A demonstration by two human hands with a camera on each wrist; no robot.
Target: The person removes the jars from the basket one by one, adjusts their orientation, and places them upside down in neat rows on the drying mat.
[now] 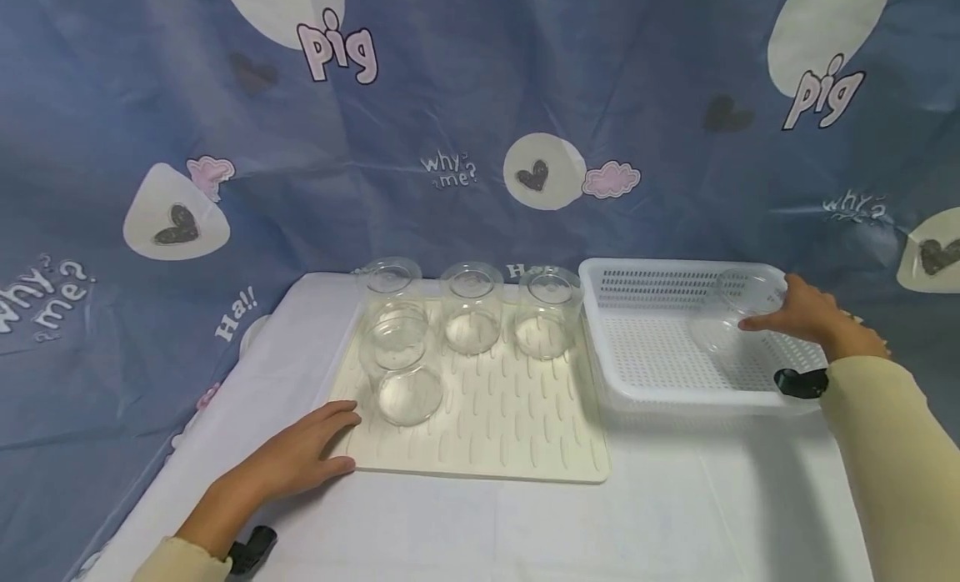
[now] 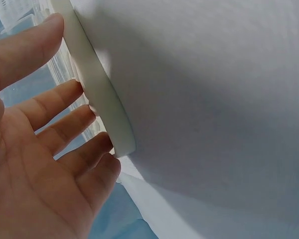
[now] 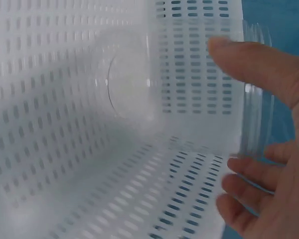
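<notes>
In the head view, my right hand (image 1: 813,315) reaches over the right end of a white perforated basket (image 1: 630,390) and holds a clear plastic cup (image 1: 738,303). The right wrist view has the thumb on one side of this cup (image 3: 199,89) and the fingers by its ridged rim. My left hand (image 1: 296,453) rests at the front left of a cream ribbed mat (image 1: 517,432), its fingers fairly straight and touching the edge. Several clear cups stand on the mat, among them a front-left cup (image 1: 405,382), a middle cup (image 1: 471,307) and a right cup (image 1: 547,311).
A white cloth (image 1: 637,515) covers the table. Behind it hangs a blue printed curtain (image 1: 450,107). The basket stands against the mat's right side, close to the curtain. Black wrist straps (image 1: 801,383) show at both sleeves.
</notes>
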